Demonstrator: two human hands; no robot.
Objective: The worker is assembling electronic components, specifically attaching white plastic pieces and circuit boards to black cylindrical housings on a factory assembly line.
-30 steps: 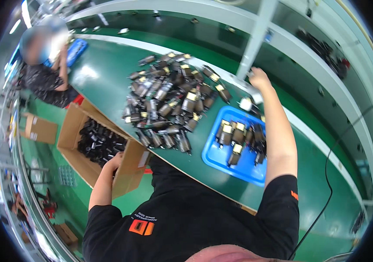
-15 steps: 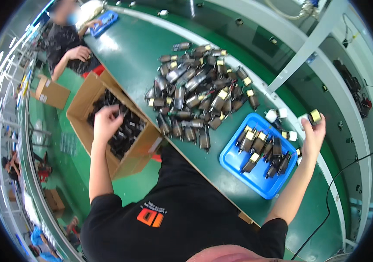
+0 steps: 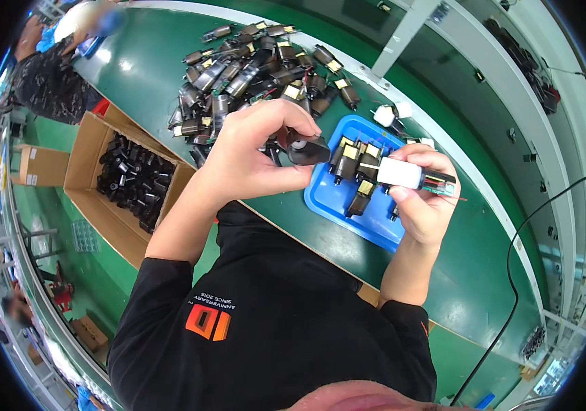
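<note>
My left hand is closed round a black plastic housing, its hollow end turned toward my right hand. In my right hand, between thumb and fingers, is a small assembly with a white body, a green circuit board and thin wires at its outer end. Both hands are raised over the blue tray, a short gap between the two parts. Several dark units with yellow patches lie in the tray, partly covered by my right hand.
A large heap of similar dark units spreads over the green table. Left of the table stands a cardboard box of black housings. White pieces lie behind the tray. Another person sits at the far left.
My left hand has come out of the cardboard box with a black housing. My right hand has moved left from beyond the tray, bringing its part toward the housing. The whole view has shifted.
</note>
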